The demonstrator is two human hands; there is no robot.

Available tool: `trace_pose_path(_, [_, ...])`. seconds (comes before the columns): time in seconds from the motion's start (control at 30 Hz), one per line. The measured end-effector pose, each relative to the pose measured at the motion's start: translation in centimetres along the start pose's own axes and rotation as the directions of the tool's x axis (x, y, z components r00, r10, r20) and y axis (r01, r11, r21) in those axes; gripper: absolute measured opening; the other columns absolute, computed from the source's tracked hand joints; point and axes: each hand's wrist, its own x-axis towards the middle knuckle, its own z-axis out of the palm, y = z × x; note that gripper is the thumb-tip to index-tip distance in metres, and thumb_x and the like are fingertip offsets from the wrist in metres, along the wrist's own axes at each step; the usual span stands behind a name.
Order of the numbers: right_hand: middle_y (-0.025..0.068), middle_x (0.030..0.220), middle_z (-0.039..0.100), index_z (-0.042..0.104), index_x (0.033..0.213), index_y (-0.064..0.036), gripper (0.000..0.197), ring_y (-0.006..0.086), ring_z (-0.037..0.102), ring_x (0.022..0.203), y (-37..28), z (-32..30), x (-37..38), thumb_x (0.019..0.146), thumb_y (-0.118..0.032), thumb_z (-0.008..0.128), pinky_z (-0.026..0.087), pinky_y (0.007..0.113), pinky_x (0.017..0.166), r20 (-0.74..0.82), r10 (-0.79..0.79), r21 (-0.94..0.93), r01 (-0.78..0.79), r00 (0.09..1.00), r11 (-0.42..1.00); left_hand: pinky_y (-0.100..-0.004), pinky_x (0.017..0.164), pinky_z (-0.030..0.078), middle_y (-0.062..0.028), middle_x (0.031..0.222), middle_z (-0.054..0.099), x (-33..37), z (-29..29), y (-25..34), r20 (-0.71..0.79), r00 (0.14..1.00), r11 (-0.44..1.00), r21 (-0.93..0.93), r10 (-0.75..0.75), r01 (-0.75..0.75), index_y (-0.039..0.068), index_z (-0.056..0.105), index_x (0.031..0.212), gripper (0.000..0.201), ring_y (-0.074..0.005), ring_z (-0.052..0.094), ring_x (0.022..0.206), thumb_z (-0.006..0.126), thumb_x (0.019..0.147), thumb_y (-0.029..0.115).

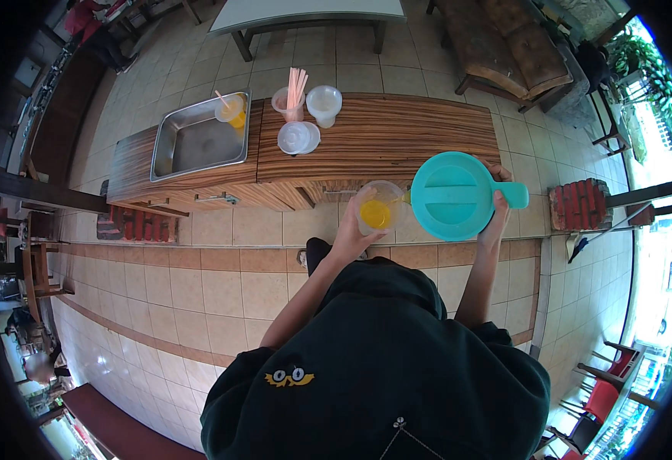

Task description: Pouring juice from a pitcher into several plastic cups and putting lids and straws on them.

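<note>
Left hand [349, 230] grips clear cup [379, 207]; right hand [498, 208] grips teal pitcher [452, 195], spout touching cup

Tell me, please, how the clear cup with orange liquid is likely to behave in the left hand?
The clear cup looks thin-walled, so the left hand could probably dent it by squeezing. It has no lid and is partly filled with orange liquid, so tilting would likely spill it. It is probably light.

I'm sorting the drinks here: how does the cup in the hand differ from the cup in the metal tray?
The cup in the left hand is held in the air beside the teal pitcher and has no straw; the cup in the metal tray stands alone, untouched, with a pink straw. Both are clear plastic and hold orange-yellow liquid.
</note>
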Motion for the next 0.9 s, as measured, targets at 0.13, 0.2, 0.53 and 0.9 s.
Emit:
trace_pose_path(0.13, [0.0218,0.114,0.046,0.040,0.107,-0.0009,0.050,0.0264,0.044,0.107,0.37,-0.36,0.09,0.078,-0.041,0.047,0.034,0.036,0.091,0.007,-0.004,-0.004,0.004,1.000,1.000,-0.0367,0.096,0.031,-0.0137,0.121,0.040,0.05,0.04,-0.18,-0.005,0.999,0.999,-0.008,0.031,-0.031,0.006,0.031,0.125,0.077,-0.0297,0.039,0.114,0.073,0.061,0.010])
trace_pose_path(0.2, [0.0218,0.114,0.046,0.040,0.107,-0.0009,0.050,0.0265,0.044,0.107,0.09,-0.19,0.15,0.078,-0.041,0.047,0.034,0.036,0.091,0.013,-0.010,-0.002,0.010,1.000,1.000,-0.0366,0.096,0.031,-0.0137,0.121,0.040,0.09,0.00,-0.16,-0.001,1.000,1.000,-0.004,0.011,-0.011,0.005,0.031,0.125,0.077,-0.0293,0.039,0.114,0.073,0.061,0.010])
trace_pose_path(0.53, [0.0213,0.115,0.046,0.039,0.107,-0.0008,0.049,0.0259,0.043,0.107,0.01,-0.45,0.31,0.078,-0.039,0.047,0.033,0.037,0.092,0.027,-0.011,-0.012,0.012,1.000,1.000,-0.0359,0.095,0.032,-0.0132,0.119,0.040,0.31,0.07,0.26,0.006,1.000,1.000,-0.008,-0.001,0.001,0.005,0.032,0.124,0.075,-0.0288,0.039,0.113,0.073,0.061,0.010])
trace_pose_path(0.9, [0.0205,0.113,0.047,0.040,0.107,-0.0006,0.051,0.0251,0.044,0.106,0.09,-0.53,0.42,0.078,-0.042,0.047,0.033,0.036,0.091,0.020,0.012,-0.039,-0.011,1.000,0.999,-0.0370,0.094,0.033,-0.0137,0.116,0.042,0.52,-0.12,0.01,0.005,0.999,0.998,0.049,0.049,-0.049,0.005,0.031,0.124,0.077,-0.0294,0.040,0.111,0.074,0.061,0.013])
